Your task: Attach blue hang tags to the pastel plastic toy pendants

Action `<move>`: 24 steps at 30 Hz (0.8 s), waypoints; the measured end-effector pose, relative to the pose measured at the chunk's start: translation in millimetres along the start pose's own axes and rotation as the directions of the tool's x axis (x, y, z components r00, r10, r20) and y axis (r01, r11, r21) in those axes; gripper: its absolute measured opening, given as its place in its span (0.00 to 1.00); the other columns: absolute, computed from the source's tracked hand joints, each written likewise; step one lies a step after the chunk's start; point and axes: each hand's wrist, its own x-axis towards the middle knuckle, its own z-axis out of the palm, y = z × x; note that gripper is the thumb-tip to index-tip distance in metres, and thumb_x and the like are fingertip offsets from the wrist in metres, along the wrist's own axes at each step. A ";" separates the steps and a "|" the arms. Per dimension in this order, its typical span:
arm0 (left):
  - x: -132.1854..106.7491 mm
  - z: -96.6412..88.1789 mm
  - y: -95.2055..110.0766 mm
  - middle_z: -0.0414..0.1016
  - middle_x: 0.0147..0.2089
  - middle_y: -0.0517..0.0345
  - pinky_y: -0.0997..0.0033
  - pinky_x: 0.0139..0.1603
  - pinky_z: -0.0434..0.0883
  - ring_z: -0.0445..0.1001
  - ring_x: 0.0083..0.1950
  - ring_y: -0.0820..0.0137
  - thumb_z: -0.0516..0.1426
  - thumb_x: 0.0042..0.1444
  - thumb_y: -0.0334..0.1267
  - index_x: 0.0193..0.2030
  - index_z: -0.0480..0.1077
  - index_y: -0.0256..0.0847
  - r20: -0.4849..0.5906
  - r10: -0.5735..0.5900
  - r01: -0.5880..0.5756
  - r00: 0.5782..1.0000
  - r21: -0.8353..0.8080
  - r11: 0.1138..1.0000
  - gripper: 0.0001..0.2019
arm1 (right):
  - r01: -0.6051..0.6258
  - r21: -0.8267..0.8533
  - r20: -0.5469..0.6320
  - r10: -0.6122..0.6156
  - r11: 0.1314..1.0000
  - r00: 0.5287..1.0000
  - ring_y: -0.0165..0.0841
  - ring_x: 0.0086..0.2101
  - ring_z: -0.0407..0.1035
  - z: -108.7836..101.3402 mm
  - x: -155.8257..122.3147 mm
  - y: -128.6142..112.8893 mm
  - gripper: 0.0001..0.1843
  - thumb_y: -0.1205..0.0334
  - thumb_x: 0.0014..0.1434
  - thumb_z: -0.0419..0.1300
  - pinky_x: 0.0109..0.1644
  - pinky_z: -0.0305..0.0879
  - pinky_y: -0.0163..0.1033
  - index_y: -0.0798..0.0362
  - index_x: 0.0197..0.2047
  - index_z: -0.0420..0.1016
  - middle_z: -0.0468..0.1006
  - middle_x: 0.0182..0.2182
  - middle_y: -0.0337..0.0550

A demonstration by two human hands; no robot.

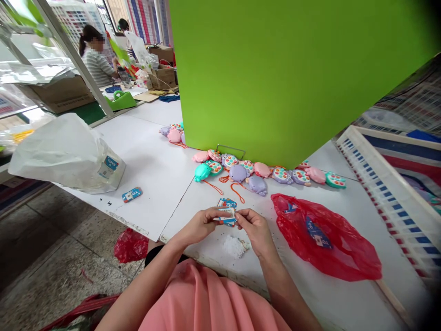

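Note:
My left hand (200, 225) and my right hand (254, 227) meet over the near edge of the white table (155, 170). Both pinch a small printed card (226, 216), white with blue and red, held between the fingertips. A second card of the same kind (226, 202) lies on the table just behind it. A small heap of clear little bags (234, 246) lies under my right hand. Beyond, a row of small plastic toy phones (241, 172) in pink, purple and teal with orange cords lies along the foot of a green board (292, 73).
A red plastic bag (327, 239) lies right of my hands. A white plastic sack (69, 154) and a loose card (132, 194) are at the left. A slatted white crate (389, 193) stands at right. Another person (96, 57) sits at the far table among cardboard boxes.

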 end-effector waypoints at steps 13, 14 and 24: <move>-3.9 0.9 -10.2 0.74 0.32 0.58 0.72 0.38 0.68 0.71 0.34 0.71 0.58 0.55 0.41 0.36 0.73 0.39 -0.203 0.087 -0.011 0.975 0.345 0.938 0.08 | 0.450 -0.355 0.261 -0.375 0.820 0.889 0.34 0.37 0.68 -4.9 -3.7 -17.1 0.07 0.63 0.60 0.53 0.41 0.64 0.38 0.51 0.36 0.72 0.72 0.34 0.42; -3.9 1.1 -11.1 0.74 0.30 0.59 0.73 0.37 0.68 0.71 0.33 0.72 0.58 0.55 0.42 0.36 0.72 0.38 -0.197 0.046 0.011 0.979 0.280 0.960 0.09 | 0.470 -0.357 0.306 -0.375 0.807 0.875 0.34 0.37 0.68 -5.5 -3.7 -19.1 0.06 0.64 0.60 0.53 0.42 0.64 0.38 0.51 0.36 0.72 0.72 0.34 0.42; -0.8 10.5 -3.8 0.69 0.27 0.60 0.72 0.31 0.71 0.69 0.27 0.75 0.57 0.52 0.53 0.34 0.65 0.35 -0.093 -0.103 0.090 0.990 -0.134 0.987 0.19 | 0.415 -0.314 0.283 -0.332 0.854 0.900 0.32 0.34 0.66 1.7 -5.8 -17.5 0.06 0.62 0.61 0.52 0.39 0.61 0.36 0.52 0.34 0.68 0.70 0.31 0.40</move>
